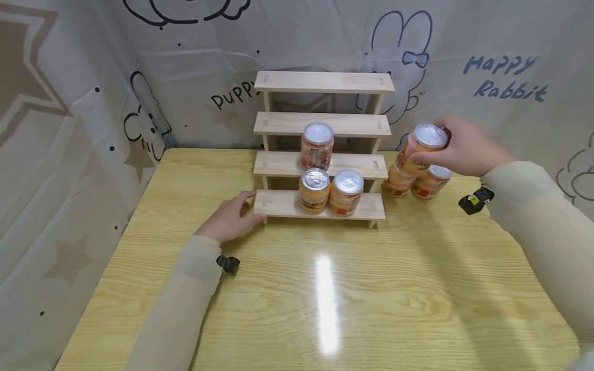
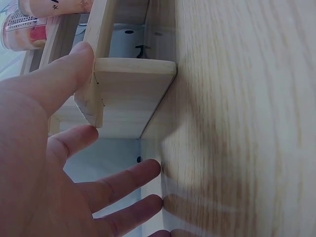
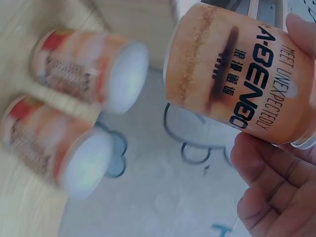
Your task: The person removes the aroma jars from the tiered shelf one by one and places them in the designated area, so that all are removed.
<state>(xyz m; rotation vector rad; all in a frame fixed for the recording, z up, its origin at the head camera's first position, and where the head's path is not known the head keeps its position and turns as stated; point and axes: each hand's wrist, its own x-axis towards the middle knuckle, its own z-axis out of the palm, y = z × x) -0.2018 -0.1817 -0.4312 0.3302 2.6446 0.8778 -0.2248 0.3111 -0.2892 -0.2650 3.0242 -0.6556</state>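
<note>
A stepped wooden display rack (image 1: 320,123) stands on the table. My left hand (image 1: 227,219) is at the left end of its lowest step; in the left wrist view, thumb and index finger (image 2: 81,138) hold that board end (image 2: 90,101) between them, the other fingers spread. On the rack, one can (image 1: 317,147) stands on the second step up and two cans, left (image 1: 314,191) and right (image 1: 346,193), on the lowest. My right hand (image 1: 473,147) grips an orange can with a silver lid (image 1: 429,136), raised and tilted above two more cans (image 1: 431,183) right of the rack.
The wood-grain table (image 1: 278,299) stretches out in front of the rack. Behind and to the left hangs a pale cloth (image 1: 195,56) with drawn rabbits and lettering. In the right wrist view, the two standing cans (image 3: 89,69) appear close together.
</note>
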